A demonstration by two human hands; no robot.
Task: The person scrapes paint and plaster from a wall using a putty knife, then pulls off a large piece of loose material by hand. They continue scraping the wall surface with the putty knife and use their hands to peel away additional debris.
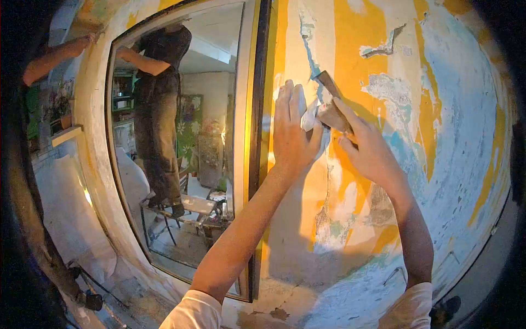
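Observation:
My right hand [373, 154] grips a scraper [327, 85] with a dark blade, whose edge meets the wall at a torn blue-grey strip. My left hand [290, 123] lies against the wall just left of it, fingers stretched upward. Between the two hands a loose pale flap of wall covering [309, 116] sticks out, close to my left thumb. The wall [359, 27] bears patchy yellow and cream stripes, torn in places down to pale blue and grey. My right hand's fingers partly hide the scraper's handle.
Left of my hands is a tall dark-framed mirror [211, 109], reflecting a person standing on a bench in a furnished room. At the far left, a co-worker's arm [57, 57] reaches up to the wall. Pale sheeting [68, 214] hangs below it.

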